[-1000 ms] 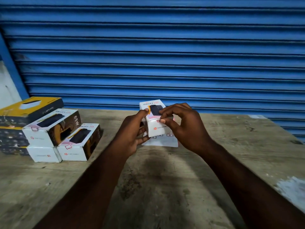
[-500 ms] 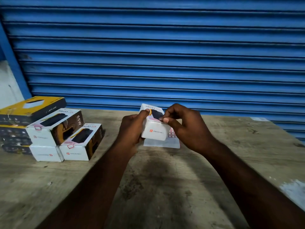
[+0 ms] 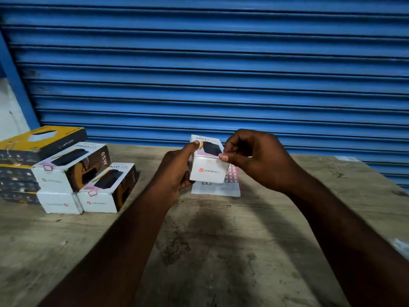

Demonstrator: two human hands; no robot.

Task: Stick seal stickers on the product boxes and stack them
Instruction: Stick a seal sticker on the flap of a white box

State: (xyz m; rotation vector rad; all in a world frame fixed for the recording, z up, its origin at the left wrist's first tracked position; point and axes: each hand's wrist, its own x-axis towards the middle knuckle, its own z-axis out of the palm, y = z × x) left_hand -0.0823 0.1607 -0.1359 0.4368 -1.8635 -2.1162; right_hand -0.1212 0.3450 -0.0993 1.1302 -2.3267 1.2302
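Note:
My left hand [image 3: 177, 171] grips a white Portronics product box [image 3: 209, 170] from its left side, thumb on top, holding it above the table with its end face toward me. At the box's top right edge my right hand [image 3: 254, 160] pinches a small pink seal sticker [image 3: 221, 155] between thumb and forefinger. Under the box, a white sticker sheet [image 3: 230, 185] with pink squares lies flat on the table. At the left, white product boxes [image 3: 106, 185] stand stacked, pink stickers showing on their near top corners.
Yellow and black boxes [image 3: 33, 147] are piled at the far left behind the white ones. The worn wooden table [image 3: 221, 251] runs back to a blue roller shutter [image 3: 210, 74]. A white patch [image 3: 401, 247] marks the table's right edge.
The box has tipped so its end face points more toward me. My right hand's fingertips have shifted along the box's top edge to its right corner.

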